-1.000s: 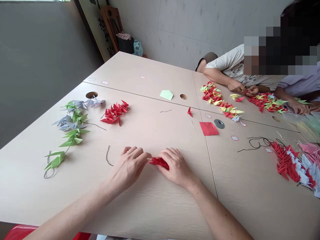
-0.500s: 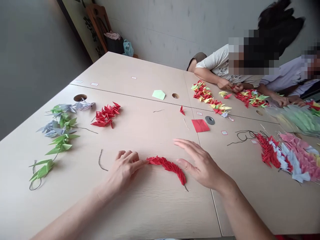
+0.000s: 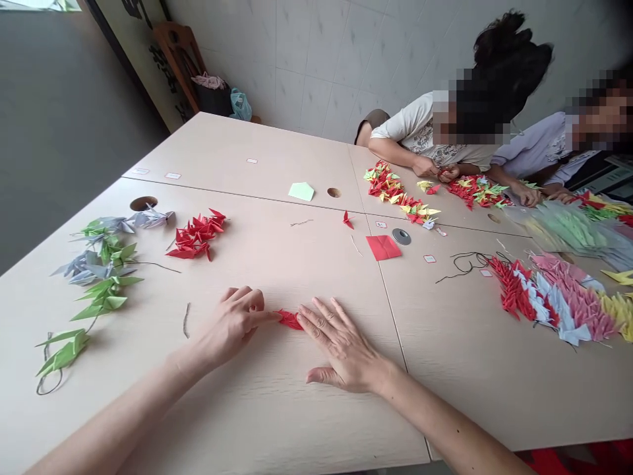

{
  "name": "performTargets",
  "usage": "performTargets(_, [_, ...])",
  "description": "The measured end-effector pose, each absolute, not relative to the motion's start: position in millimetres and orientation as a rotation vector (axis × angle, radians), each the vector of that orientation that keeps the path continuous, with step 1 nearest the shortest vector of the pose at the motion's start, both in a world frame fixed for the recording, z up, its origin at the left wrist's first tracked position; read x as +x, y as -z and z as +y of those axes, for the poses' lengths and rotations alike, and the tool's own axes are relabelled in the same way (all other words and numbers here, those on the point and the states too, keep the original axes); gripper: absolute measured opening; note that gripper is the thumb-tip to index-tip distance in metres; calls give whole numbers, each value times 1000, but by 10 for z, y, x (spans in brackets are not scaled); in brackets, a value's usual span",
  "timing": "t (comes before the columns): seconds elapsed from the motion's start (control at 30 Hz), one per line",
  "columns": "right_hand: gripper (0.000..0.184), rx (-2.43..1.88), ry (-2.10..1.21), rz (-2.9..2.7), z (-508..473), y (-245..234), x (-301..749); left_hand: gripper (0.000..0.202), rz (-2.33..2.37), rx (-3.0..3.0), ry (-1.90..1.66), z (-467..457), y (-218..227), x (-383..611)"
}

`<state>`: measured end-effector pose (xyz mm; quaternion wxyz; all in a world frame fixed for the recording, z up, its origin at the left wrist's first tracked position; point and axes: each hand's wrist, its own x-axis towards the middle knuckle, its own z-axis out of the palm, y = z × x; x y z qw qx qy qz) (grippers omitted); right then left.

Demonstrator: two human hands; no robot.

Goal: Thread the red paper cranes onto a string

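A string of red folded paper cranes [image 3: 291,320] lies on the table in front of me. My left hand [image 3: 236,322] is closed at its left end, the index finger pointing along it and the other fingers curled. Flat over the rest of the string rests my right hand [image 3: 341,346], fingers stretched out and thumb apart, so most of the cranes are hidden under it. Further off are a cluster of red paper cranes [image 3: 198,235], a single red crane [image 3: 347,220] and a red paper square [image 3: 384,247].
Green and grey-blue cranes on a cord [image 3: 106,290] lie at the left. A short cord [image 3: 186,320] is near my left wrist. Rows of red, white and pink cranes [image 3: 554,290] lie at the right. Two people work across the table beside multicoloured cranes [image 3: 477,191].
My right hand has come down and left from above the table onto the red crane string, covering most of it. My left hand stays at the left end. The camera view has shifted slightly.
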<state>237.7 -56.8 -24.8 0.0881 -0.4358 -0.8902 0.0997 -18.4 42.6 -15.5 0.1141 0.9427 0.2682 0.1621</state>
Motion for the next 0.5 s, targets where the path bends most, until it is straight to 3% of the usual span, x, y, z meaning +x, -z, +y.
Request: performTargets(0.5, [95, -1291, -381, -2630, -524, 230, 2352, 40, 612, 2685, -353, 514, 104, -168])
